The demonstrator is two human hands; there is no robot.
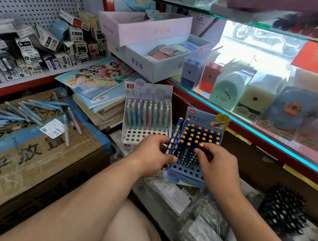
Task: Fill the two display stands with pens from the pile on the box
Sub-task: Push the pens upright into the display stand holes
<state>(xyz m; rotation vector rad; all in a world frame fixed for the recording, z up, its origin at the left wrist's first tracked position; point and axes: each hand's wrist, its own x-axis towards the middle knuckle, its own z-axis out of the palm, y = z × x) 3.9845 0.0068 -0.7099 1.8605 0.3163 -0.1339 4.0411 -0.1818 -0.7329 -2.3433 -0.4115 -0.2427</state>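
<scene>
Navy pens gripped in left hand, right hand pinching pen in blue stand, loose pile at nine o'clock

**Both hands forward, each closed on pens**

The left hand extends from the lower left with its palm turned to the right. Its fingers are curled round two dark blue pens, which stand tilted above the knuckles. The right hand sits just beside it, back upward. Its thumb and forefinger seem to pinch the top of an orange-tipped pen, though blur softens that grip. Both bare forearms rise from the bottom edge, with a bare knee between them.
</scene>
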